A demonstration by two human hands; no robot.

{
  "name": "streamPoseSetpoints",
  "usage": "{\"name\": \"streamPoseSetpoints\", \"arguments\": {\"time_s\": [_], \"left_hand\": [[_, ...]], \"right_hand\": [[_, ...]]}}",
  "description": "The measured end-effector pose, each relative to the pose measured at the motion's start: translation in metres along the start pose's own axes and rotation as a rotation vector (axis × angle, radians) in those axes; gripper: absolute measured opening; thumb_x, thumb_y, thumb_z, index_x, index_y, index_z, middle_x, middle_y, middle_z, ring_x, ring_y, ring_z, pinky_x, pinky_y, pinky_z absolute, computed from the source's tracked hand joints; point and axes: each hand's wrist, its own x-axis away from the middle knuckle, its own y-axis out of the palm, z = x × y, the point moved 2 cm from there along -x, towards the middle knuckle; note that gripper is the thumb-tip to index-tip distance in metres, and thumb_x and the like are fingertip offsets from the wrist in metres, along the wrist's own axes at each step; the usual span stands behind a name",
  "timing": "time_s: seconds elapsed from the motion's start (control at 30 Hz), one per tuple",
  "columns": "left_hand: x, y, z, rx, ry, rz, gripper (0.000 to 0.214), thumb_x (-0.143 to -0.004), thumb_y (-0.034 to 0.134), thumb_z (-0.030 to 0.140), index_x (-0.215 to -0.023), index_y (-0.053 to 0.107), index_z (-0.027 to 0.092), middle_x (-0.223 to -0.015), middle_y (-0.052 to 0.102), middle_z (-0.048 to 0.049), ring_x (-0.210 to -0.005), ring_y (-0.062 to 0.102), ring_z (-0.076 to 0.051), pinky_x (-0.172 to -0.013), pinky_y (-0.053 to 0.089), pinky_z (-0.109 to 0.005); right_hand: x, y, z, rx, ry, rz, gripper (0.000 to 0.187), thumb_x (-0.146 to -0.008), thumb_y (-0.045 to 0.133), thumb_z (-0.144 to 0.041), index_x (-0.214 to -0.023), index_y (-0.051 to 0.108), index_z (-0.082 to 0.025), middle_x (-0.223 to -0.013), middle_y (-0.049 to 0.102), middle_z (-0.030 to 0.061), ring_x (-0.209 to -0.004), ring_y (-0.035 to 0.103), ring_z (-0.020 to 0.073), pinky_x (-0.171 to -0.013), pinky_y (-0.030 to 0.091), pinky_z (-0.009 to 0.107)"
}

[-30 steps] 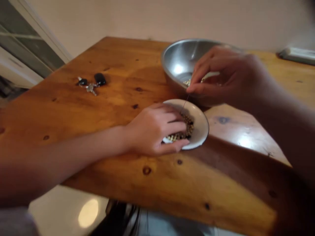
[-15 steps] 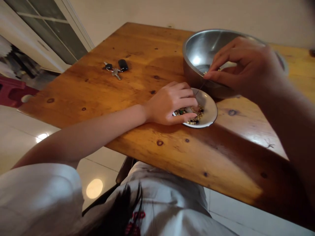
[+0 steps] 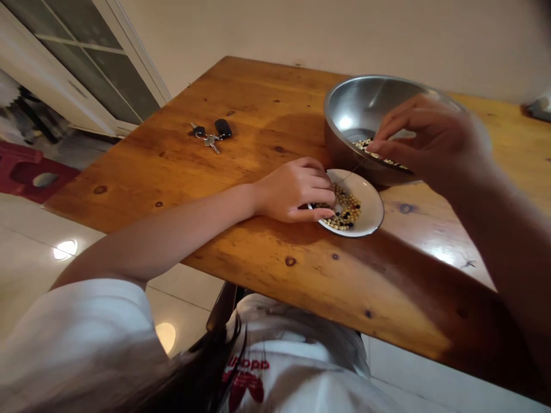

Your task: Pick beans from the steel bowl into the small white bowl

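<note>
A small white dish (image 3: 371, 198) of mixed light and dark beans sits near the wooden table's front edge. My left hand (image 3: 295, 191) rests on the dish's left side, its curled fingertips touching the beans. Just behind the dish stands a steel bowl (image 3: 353, 109) with some beans at its bottom. My right hand (image 3: 426, 140) hovers over the bowl's near rim, thumb and fingers pinched on a thin needle or thread that runs down toward the dish.
A bunch of keys with a black fob (image 3: 213, 133) lies on the wooden table (image 3: 241, 115) to the far left. The table's front edge runs diagonally above my lap. A glazed door (image 3: 86, 63) and tiled floor (image 3: 26, 241) lie left.
The view has swung down and left, bringing my lap and shirt into sight. My left hand's fingers shifted over the beans; my right hand stays pinched above the bowl's rim.
</note>
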Motion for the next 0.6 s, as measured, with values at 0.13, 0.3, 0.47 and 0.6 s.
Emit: {"name": "streamPoseSetpoints", "arguments": {"time_s": [0.13, 0.3, 0.47, 0.6], "left_hand": [[-0.001, 0.003, -0.001, 0.031, 0.009, 0.061, 0.044, -0.095, 0.030, 0.046, -0.096, 0.067, 0.020, -0.098, 0.071, -0.0067, -0.098, 0.063, -0.020, -0.102, 0.035, -0.038], [-0.002, -0.001, 0.004, 0.205, -0.154, 0.180, 0.043, -0.091, 0.038, 0.052, -0.093, 0.068, 0.021, -0.097, 0.070, -0.0054, -0.097, 0.063, -0.021, -0.095, 0.040, -0.038], [-0.009, -0.009, 0.010, 0.352, -0.338, 0.510, 0.044, -0.095, 0.033, 0.047, -0.096, 0.064, 0.017, -0.097, 0.067, -0.0062, -0.094, 0.061, -0.018, -0.088, 0.044, -0.034], [-0.019, -0.011, 0.016, 0.478, -0.344, 0.633, 0.033, -0.096, 0.038, 0.039, -0.102, 0.062, 0.016, -0.099, 0.064, -0.0060, -0.096, 0.060, -0.016, -0.087, 0.046, -0.031]], "right_hand": [[-0.001, -0.001, 0.001, -0.006, -0.009, 0.058, 0.014, -0.079, 0.069, -0.032, -0.071, 0.062, -0.023, -0.083, 0.059, 0.0003, -0.085, 0.058, 0.0144, -0.073, 0.051, 0.032], [0.009, -0.016, -0.014, 0.042, -0.022, 0.278, 0.010, -0.081, 0.067, -0.035, -0.076, 0.063, -0.027, -0.087, 0.060, 0.0008, -0.087, 0.058, 0.0160, -0.070, 0.051, 0.032], [0.023, -0.031, -0.039, 0.250, -0.159, 0.273, 0.018, -0.078, 0.069, -0.039, -0.078, 0.065, -0.022, -0.087, 0.059, 0.0011, -0.079, 0.056, 0.0133, -0.062, 0.051, 0.030], [0.025, -0.025, -0.046, 0.307, -0.267, 0.221, 0.019, -0.079, 0.069, -0.038, -0.077, 0.066, -0.020, -0.086, 0.058, 0.0014, -0.076, 0.057, 0.0121, -0.060, 0.050, 0.029]]}}
